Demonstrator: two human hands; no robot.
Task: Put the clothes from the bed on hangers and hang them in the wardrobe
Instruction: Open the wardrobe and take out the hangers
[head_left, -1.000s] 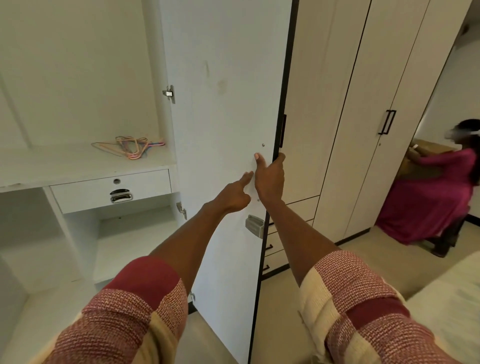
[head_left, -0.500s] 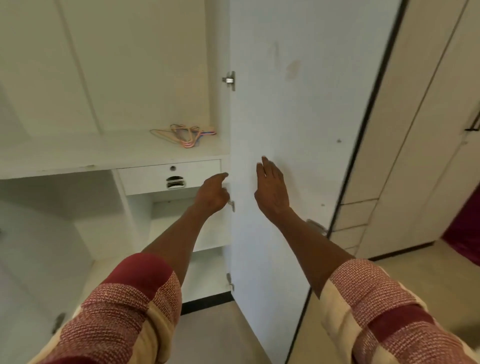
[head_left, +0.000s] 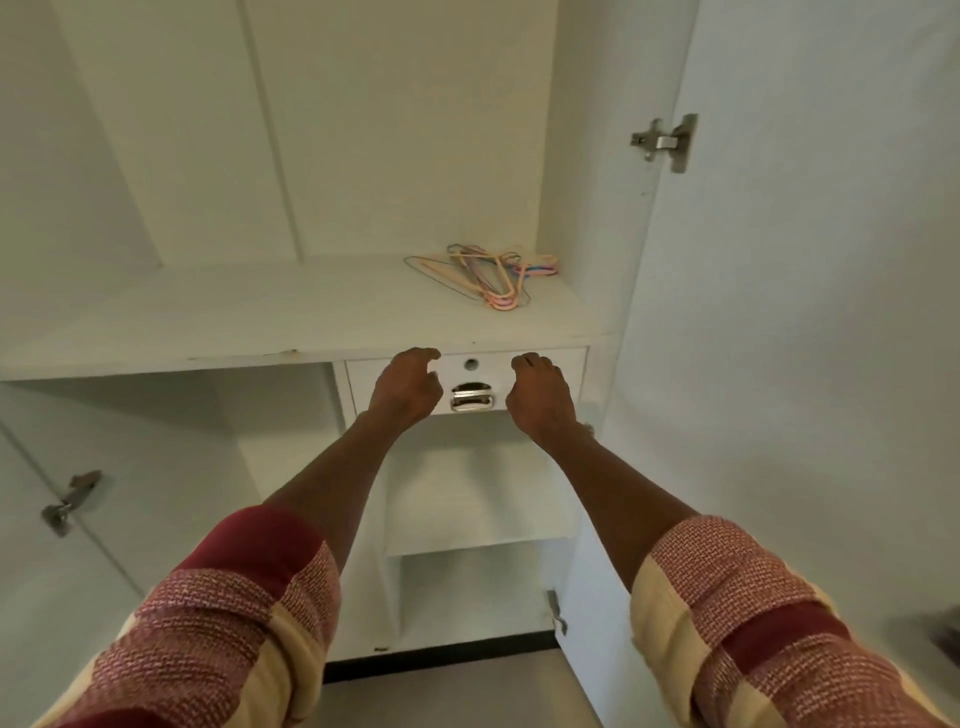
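A: What lies nearest?
B: Two checked red-and-cream sleeves (head_left: 218, 623) at the bottom edge; bare forearms stretch from them toward the wardrobe (head_left: 156, 156).

A: And the hands?
B: The left hand (head_left: 408, 387) and the right hand (head_left: 540, 395) hang side by side in front of the drawer (head_left: 563, 379); their fingers curl loosely and hold nothing; whether they touch the drawer front cannot be told; the metal handle (head_left: 471, 397) shows between them.

A: Farther in?
B: On the shelf (head_left: 208, 312) above the drawer, toward its right end, lies a tangle of coloured hangers (head_left: 491, 275); well apart from both hands.

A: The sides?
B: An open door (head_left: 805, 312) stands on the right, a hinge (head_left: 665, 141) near its top; another hinge (head_left: 70, 501) sits low on the left.
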